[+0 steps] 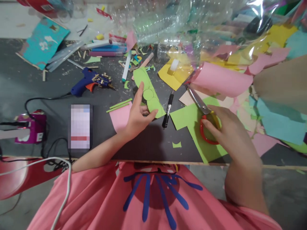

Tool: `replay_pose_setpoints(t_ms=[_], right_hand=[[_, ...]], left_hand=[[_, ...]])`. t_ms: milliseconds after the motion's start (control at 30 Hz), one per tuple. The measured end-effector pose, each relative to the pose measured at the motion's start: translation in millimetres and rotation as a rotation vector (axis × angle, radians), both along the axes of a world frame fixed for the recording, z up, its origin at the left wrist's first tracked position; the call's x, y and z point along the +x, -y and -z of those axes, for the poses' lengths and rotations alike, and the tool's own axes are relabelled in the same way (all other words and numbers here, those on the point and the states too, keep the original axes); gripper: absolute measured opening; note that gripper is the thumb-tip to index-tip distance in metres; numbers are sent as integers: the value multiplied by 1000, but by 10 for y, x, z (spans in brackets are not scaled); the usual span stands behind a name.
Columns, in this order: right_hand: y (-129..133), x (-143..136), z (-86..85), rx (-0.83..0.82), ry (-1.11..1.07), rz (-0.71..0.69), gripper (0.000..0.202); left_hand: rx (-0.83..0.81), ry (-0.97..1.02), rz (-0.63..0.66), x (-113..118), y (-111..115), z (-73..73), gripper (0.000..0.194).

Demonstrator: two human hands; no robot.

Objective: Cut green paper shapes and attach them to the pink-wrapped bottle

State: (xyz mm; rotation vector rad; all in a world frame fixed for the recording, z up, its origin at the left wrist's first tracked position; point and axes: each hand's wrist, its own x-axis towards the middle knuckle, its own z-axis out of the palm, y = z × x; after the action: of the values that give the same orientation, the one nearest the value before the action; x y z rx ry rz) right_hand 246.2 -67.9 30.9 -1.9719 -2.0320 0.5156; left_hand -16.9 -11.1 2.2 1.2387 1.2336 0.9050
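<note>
My left hand (137, 119) holds a light green paper strip (153, 99) marked with drawn circles, thumb and forefinger along its edge; the other fingers are curled and partly hidden. Scissors (198, 100) with red and yellow handles are in my right hand (226, 131), blades pointing up and left. Below the scissors lies a larger cut green sheet (199, 123). Between my hands rests a black pen (168, 110). Next to my left hand is a pink paper piece (120, 118) with thin green rolled sticks (119, 104) on it.
A blue glue gun (82, 81) and a phone (80, 127) lie on the left, by a purple box (31, 127) and cables. Clear plastic bottles (153, 25) crowd the back. A pink paper roll (223, 79) and coloured scraps spread over the right.
</note>
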Motion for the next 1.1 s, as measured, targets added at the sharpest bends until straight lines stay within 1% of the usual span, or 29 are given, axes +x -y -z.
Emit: replay_pose_setpoints(t_ms=[67, 133, 200, 267, 300, 367, 433, 500, 533, 633, 700, 767, 833, 867, 933, 967, 1033, 1100], right_hand=[[118, 129, 111, 16, 120, 34, 44], [166, 196, 192, -22, 187, 91, 53], [137, 214, 212, -113, 236, 133, 64], [54, 206, 186, -207, 271, 115, 71], [6, 199, 169, -233, 277, 91, 69], [-75, 183, 151, -230, 264, 76, 57], [-112, 175, 160, -176, 207, 126, 45], [-92, 177, 177, -132, 77, 207, 37], [-62, 177, 178, -120, -26, 247, 35], [97, 127, 123, -121, -459, 351, 33], [239, 11, 48, -200, -777, 334, 33], [378, -178, -22, -347, -1084, 220, 32], [486, -406, -59, -491, -1336, 200, 36], [524, -519, -62, -543, -1429, 215, 40], [570, -710, -44, -608, -1580, 182, 47], [583, -781, -30, -649, -1601, 191, 49], [603, -875, -3, -695, -1584, 240, 55], [619, -921, 9, -717, -1501, 283, 55]], left_hand=[[57, -24, -4, -21, 1, 44, 88], [146, -63, 1, -49, -1, 120, 87], [247, -96, 31, -75, -8, 210, 87], [320, -126, 56, -94, -16, 293, 85], [348, -136, 62, -98, -21, 325, 84], [390, -136, 56, -98, -29, 372, 84], [417, -117, 39, -93, -37, 401, 84], [437, -93, 17, -92, -46, 424, 84], [445, -83, 7, -95, -50, 435, 84], [470, -65, -11, -112, -58, 463, 80], [485, -57, -24, -118, -59, 465, 79], [495, -41, -44, -110, -57, 444, 81], [495, -22, -57, -93, -53, 403, 85], [494, -15, -60, -85, -51, 379, 88], [514, -1, -68, -75, -49, 336, 91], [530, 2, -72, -75, -48, 322, 91], [547, -6, -72, -87, -51, 308, 91], [547, -18, -63, -106, -60, 316, 91]])
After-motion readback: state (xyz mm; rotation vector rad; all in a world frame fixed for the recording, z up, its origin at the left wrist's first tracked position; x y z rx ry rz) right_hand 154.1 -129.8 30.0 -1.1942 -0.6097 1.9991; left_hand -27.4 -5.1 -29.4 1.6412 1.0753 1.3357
